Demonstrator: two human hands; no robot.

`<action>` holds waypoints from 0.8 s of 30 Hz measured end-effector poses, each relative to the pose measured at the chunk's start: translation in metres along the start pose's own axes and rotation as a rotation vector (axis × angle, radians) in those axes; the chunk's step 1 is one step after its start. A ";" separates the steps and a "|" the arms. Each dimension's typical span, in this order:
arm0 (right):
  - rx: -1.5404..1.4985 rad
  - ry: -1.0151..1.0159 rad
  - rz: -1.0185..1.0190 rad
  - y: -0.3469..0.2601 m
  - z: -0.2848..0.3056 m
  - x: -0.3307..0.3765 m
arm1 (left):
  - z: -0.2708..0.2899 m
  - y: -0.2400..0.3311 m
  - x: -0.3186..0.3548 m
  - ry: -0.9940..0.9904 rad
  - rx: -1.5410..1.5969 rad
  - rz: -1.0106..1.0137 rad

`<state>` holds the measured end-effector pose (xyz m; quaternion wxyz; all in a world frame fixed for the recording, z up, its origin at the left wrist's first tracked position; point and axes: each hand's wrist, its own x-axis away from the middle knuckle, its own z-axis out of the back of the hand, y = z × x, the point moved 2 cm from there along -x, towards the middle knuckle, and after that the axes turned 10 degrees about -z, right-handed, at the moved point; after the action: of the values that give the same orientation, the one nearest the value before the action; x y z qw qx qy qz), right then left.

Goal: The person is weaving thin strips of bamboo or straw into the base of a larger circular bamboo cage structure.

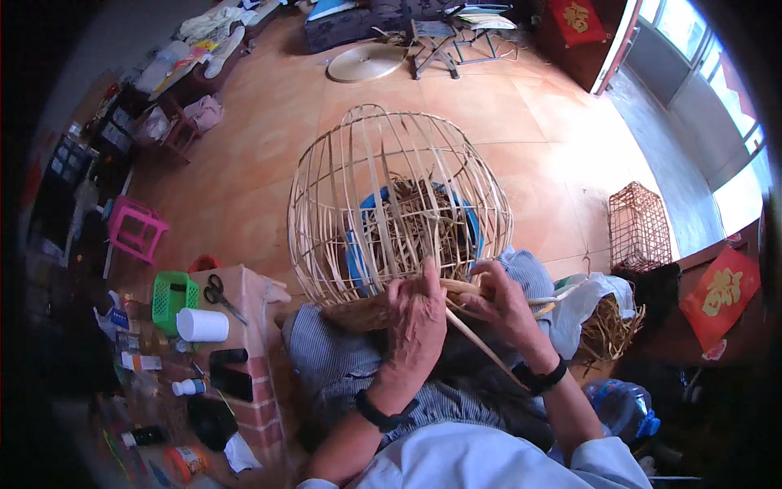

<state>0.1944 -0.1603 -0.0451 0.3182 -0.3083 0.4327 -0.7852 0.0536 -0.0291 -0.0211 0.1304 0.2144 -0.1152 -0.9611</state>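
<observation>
A large, open-lattice basket (372,167) of thin pale bamboo strips lies on its side against my knees, its near rim (350,314) wrapped in tan fibre. My left hand (417,314) is closed on this rim, with the thumb and index finger pressed against it. Just to its right, my right hand (507,308) pinches a flat, pale strip (459,286) at the rim. Another long strip (481,345) slants down from between my hands towards the right wrist. Both wrists wear dark bands.
Behind the lattice, a blue tub (355,265) holds dry plant strips. On the left, a brick-patterned stand (259,342) carries scissors (221,297), a white cup (202,325) and a green basket (173,301). At right are a bag of dry fibre (611,326), a bottle (623,407) and a wire-like cage (639,228).
</observation>
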 end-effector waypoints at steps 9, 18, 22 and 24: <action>-0.274 0.148 -0.179 0.030 -0.020 -0.024 | -0.019 0.002 -0.015 -0.033 -0.089 0.140; -0.307 -0.051 -0.321 0.020 -0.009 -0.036 | -0.019 -0.006 -0.016 0.056 -0.017 0.127; -0.322 -0.095 -0.248 0.018 -0.011 -0.045 | -0.032 -0.022 -0.014 0.076 0.168 0.257; -0.207 -0.105 -0.259 -0.006 -0.003 -0.044 | -0.013 -0.025 -0.021 -0.065 0.288 0.408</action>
<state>0.2173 -0.1230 -0.0507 0.2031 -0.4333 0.4506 -0.7536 0.0728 -0.0016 -0.0310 0.2860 0.1723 -0.2960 -0.8949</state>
